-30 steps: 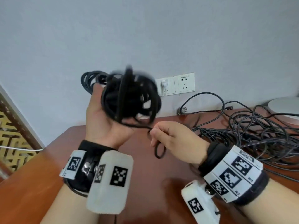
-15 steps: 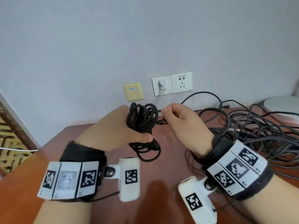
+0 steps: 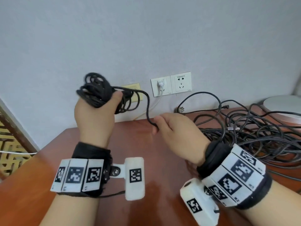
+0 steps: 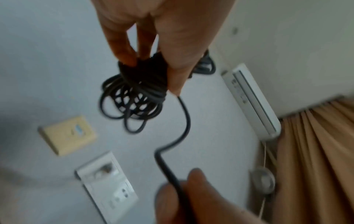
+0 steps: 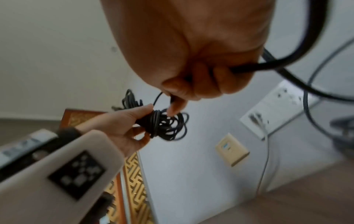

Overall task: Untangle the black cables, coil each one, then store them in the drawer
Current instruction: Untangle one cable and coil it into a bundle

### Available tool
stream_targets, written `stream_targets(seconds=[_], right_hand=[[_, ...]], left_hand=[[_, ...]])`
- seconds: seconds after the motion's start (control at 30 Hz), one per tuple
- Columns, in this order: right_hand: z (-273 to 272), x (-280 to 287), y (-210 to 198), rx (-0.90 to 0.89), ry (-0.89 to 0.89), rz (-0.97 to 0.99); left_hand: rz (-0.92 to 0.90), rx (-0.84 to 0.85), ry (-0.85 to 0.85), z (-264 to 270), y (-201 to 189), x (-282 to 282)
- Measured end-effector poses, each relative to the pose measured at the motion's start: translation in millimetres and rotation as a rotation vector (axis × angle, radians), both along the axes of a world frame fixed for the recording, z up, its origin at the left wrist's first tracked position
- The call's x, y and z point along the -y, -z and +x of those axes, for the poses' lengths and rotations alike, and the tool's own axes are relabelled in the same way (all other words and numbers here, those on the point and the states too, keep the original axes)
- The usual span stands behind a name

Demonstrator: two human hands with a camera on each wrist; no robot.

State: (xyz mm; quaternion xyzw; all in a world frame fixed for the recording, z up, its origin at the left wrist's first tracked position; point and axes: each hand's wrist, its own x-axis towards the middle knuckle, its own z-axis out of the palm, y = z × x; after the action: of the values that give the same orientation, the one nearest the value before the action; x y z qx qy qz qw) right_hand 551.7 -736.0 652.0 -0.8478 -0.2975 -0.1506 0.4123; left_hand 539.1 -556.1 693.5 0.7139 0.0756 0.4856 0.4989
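My left hand (image 3: 94, 115) is raised above the wooden table (image 3: 133, 144) and grips a black cable coil (image 3: 96, 92) at its waist, thumb on top; the left wrist view shows the coil (image 4: 138, 94) hanging in loops below the fingers. A free strand (image 3: 147, 105) runs from the coil down to my right hand (image 3: 172, 128), which pinches it between thumb and fingers. In the right wrist view the strand (image 5: 298, 63) passes through the curled fingers and loops off to the right. A tangle of black cables (image 3: 254, 128) lies on the table's right side.
Two white wall sockets (image 3: 171, 84), one with a white plug and cord, and a beige wall plate (image 3: 135, 88) are behind the table. A white round object (image 3: 283, 110) sits at the far right. A gold lattice panel (image 3: 8, 141) stands at the left.
My left hand has risen and turned, lifting the coil up to the left. My right hand has moved down and away from the coil, drawing a length of strand out between them.
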Motion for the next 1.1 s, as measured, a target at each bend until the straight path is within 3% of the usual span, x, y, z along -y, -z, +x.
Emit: stream_targets(seconds=[0.1, 0.23, 0.3, 0.37, 0.43, 0.5, 0.6, 0.63, 0.73, 0.83, 0.97, 1.03, 1.1], right_hand=[[-1, -13, 9, 0.033, -0.095, 0.172], [2, -19, 24, -0.071, -0.145, 0.179], [8, -16, 27, -0.148, -0.141, 0.172], [14, -12, 25, -0.228, -0.151, 0.238], [17, -6, 19, -0.305, -0.172, 0.298], [16, -1, 13, -0.356, -0.229, 0.289], [16, 3, 9, -0.388, -0.261, 0.281], [17, 3, 8, -0.389, -0.229, 0.278], [17, 4, 5, -0.379, -0.127, 0.249], [14, 4, 0, -0.413, -0.136, 0.288], [8, -4, 0, -0.398, -0.125, 0.361], [6, -6, -1, -0.375, -0.141, 0.422], [1, -9, -2, -0.357, -0.178, 0.477]], left_hand=[[-0.565, 0.184, 0.289, -4, -4, 4], [-0.946, 0.238, 0.695, -8, -17, 11], [-1.035, 0.270, 0.871, -12, -22, 18], [-1.010, 0.209, 0.992, -14, -21, 21], [-0.913, 0.026, 1.103, -19, -20, 20], [-0.599, -0.137, 1.150, -26, -23, 3], [-0.221, -0.391, 1.387, -35, -13, -2], [-0.128, -0.511, 1.343, -36, -13, -7], [0.228, -0.644, 1.076, -40, -20, -9], [0.413, -0.732, 0.741, -34, -17, -3], [0.445, -0.582, 0.480, -26, -10, 9], [0.436, -0.432, 0.344, -19, -5, 11], [0.309, -0.243, 0.222, -11, -1, 14]])
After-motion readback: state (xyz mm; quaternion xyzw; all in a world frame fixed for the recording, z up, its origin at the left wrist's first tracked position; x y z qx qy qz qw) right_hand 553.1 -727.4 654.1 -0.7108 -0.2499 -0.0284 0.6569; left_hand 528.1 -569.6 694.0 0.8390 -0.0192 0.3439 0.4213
